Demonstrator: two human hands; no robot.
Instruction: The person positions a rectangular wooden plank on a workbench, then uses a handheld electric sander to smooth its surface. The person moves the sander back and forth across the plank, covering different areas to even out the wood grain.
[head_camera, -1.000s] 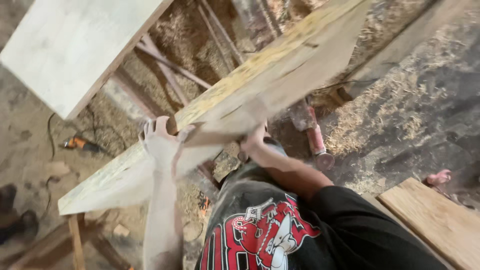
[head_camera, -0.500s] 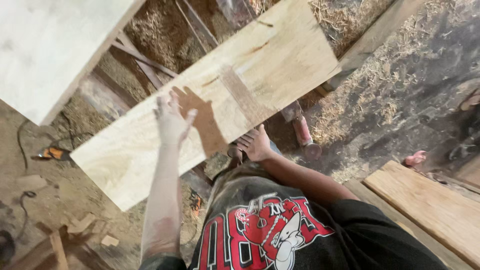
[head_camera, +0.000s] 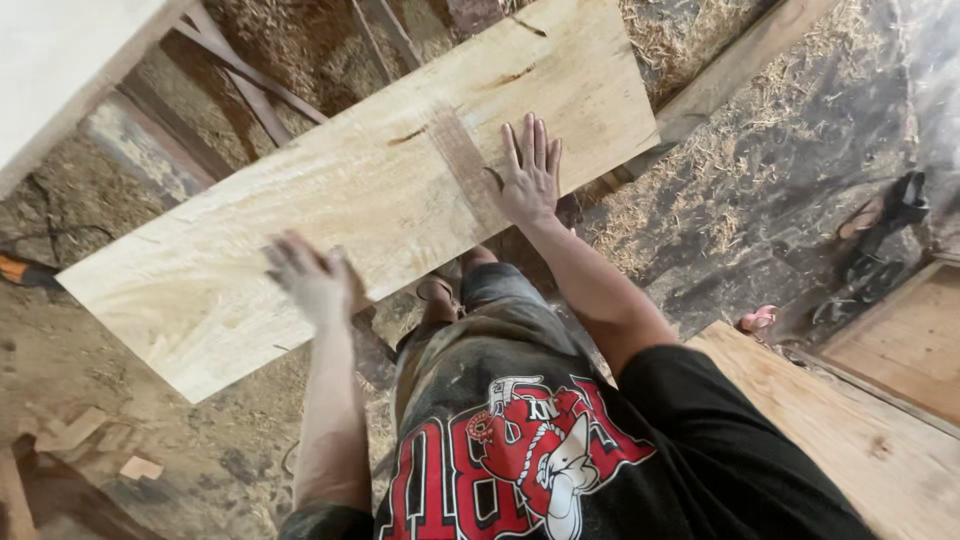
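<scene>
A wide pale wooden plank (head_camera: 370, 200) lies flat under both hands, slanting away from the person. The right hand (head_camera: 530, 175) rests open on it, fingers spread, palm down near its far end. The left hand (head_camera: 315, 280) — blurred — seems open too, at the near edge. The plank looks laid down already; nothing grips it — only settling appears left. Sawdust (head_camera: 720, 170) lies beyond the right hand.

A rough woodworking shop: sawdust and shavings (head_camera: 690, 170) cover the dirt floor, a broad raw plank (head_camera: 380, 190) fills the centre, more boards (head_camera: 850, 430) lie lower right, offcuts (head_camera: 90, 440) lower left.
</scene>
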